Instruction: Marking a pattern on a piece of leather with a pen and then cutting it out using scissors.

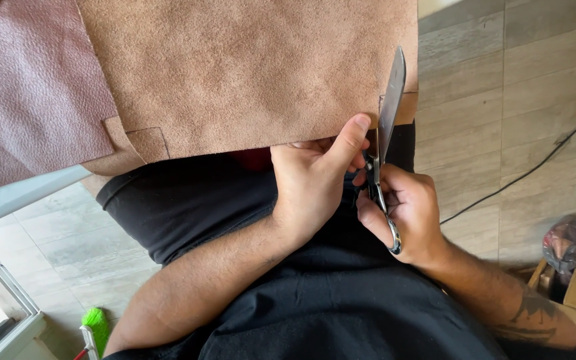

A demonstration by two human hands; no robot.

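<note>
Tan suede sheet (248, 73), maroon grained leather (28, 93), silver scissors (387, 127).

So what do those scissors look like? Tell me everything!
The scissors are big and made of grey metal that looks worn. The long blades point up, away from the person, and bite into the right edge of the tan suede sheet. They look nearly closed. The right hand grips the handles, with one metal loop showing below the fingers. The left hand holds the suede right beside the blades, its thumb on top.
</note>
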